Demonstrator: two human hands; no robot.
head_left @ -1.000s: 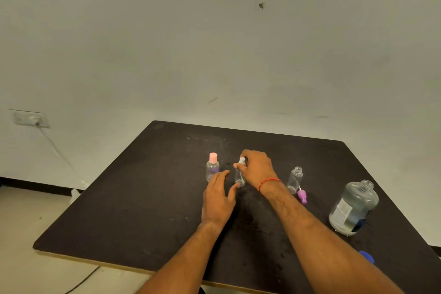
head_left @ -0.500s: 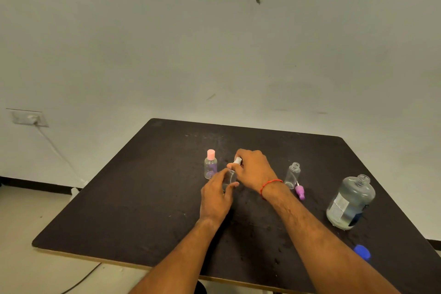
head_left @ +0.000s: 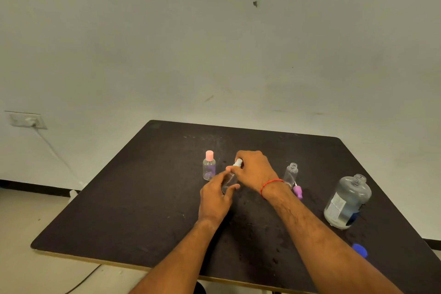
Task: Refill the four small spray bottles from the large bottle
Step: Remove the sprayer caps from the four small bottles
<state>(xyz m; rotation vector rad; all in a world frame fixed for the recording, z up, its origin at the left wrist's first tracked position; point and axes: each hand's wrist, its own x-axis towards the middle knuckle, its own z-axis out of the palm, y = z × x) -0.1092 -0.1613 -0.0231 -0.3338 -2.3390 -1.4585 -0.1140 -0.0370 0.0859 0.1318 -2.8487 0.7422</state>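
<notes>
A small clear spray bottle (head_left: 228,180) with a white top sits tilted between my hands at the table's middle. My left hand (head_left: 214,198) grips its body from below. My right hand (head_left: 254,169), with a red thread on the wrist, is closed over its white top. A small bottle with a pink cap (head_left: 209,166) stands just to the left. An uncapped small clear bottle (head_left: 291,174) stands to the right, a purple spray top (head_left: 297,191) lying beside it. The large clear bottle (head_left: 347,201) stands open at the far right.
A blue cap (head_left: 359,250) lies near the front right edge of the dark table (head_left: 143,186). A plain wall is close behind the table. A wall socket (head_left: 27,120) with a cable hangs at the left, above the floor.
My left hand has moved up from the table and closed around the bottle's body. The bottle has tipped from upright to tilted, while my right hand stays on its top.
</notes>
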